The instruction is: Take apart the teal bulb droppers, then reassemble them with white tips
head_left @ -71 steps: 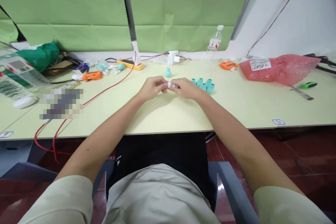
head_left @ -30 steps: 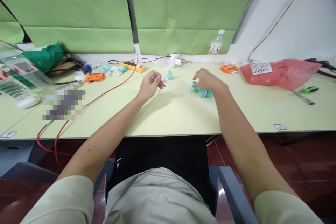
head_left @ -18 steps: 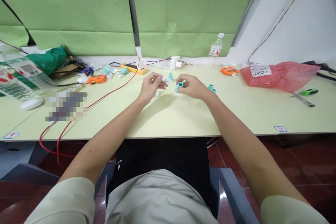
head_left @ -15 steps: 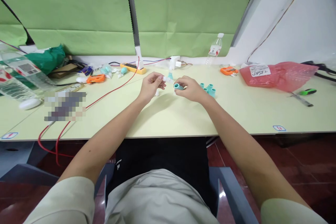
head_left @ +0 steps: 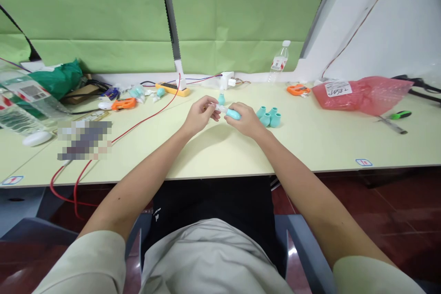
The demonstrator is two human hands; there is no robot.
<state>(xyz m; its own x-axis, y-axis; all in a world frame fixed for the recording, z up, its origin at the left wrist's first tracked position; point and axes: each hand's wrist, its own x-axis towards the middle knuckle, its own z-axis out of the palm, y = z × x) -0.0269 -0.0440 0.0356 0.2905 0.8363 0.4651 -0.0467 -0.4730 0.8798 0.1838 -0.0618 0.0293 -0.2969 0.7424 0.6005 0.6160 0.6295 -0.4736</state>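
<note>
One turquoise soft bulb (head_left: 233, 114) is held above the table in the right hand (head_left: 243, 118), fingers clamped round its body; one small clear and white plastic piece (head_left: 220, 108) is pinched in the left hand (head_left: 200, 115), thumb and index together on it. The piece's end is brought to the bulb; whether it is seated inside cannot be told. Four more turquoise bulbs (head_left: 268, 117) are grouped, mouths up, just beyond the right hand; one more (head_left: 221, 98) is stood behind the hands. Two orange tools are counted, one at left (head_left: 124, 104) and one at right (head_left: 298, 89), plus one yellow handheld device (head_left: 172, 89) and one green-handled tool (head_left: 400, 115). All are laid on a pale yellow tabletop (head_left: 213, 158). The wall behind is covered by green sheets (head_left: 110, 4); dark red floor tiles (head_left: 406, 206) are seen below. A white label with black handwriting, not safely readable, is borne by the red plastic bag (head_left: 361, 95); a red and white label, too small to read, is carried by the upright clear plastic bottle (head_left: 278, 63). A square code is seen on the clear packaging (head_left: 32, 93) at far left.
</note>
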